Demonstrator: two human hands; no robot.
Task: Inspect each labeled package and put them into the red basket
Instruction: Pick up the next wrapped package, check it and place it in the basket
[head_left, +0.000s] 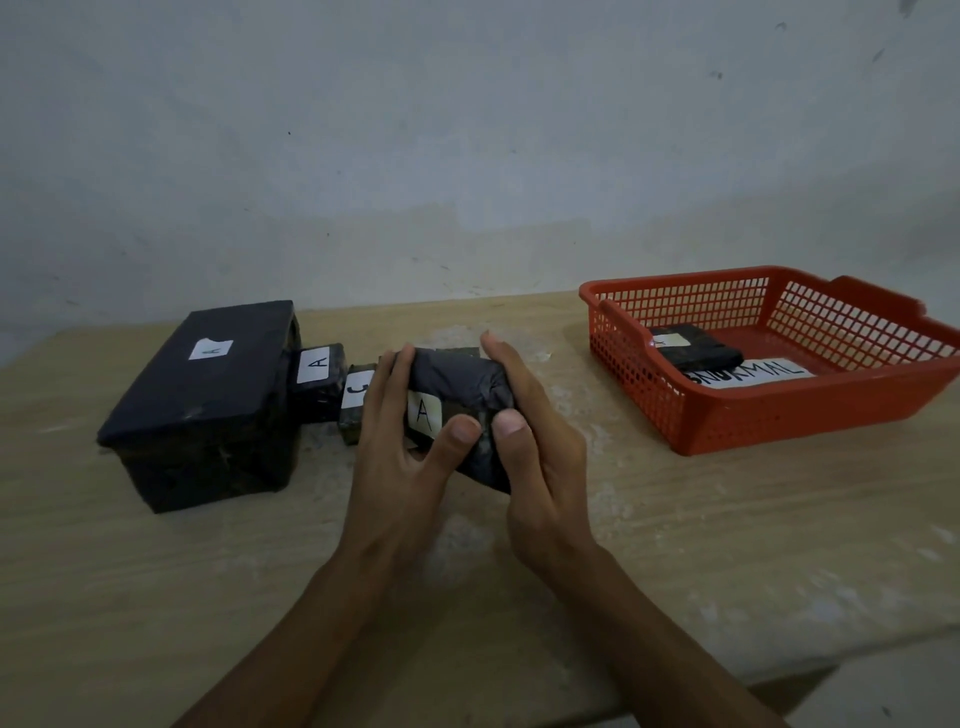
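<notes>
Two hands meet over the middle of a pale wooden counter (156, 571), which fills the lower half of the view under a grey wall (467, 130). At about two o'clock from the hands sits the red basket (810, 415), a mesh tray holding one flat black package (698, 351) with a white label, lying partly on a printed paper sheet (753, 373) on the basket floor. At nine o'clock stands the big black box (202, 410), labelled A on top. Touching its right side is a smaller package marked A (322, 382), and just beside that, toward the hands, a still smaller one marked C (356, 410), partly hidden by fingers. The held package (457, 387), wrapped in dark film with an A label facing up, is lifted off the counter. The left hand (400, 467) and right hand (535, 457) clasp it from either side, fingers curled over its far edge and both thumbs pressed on its near face.
</notes>
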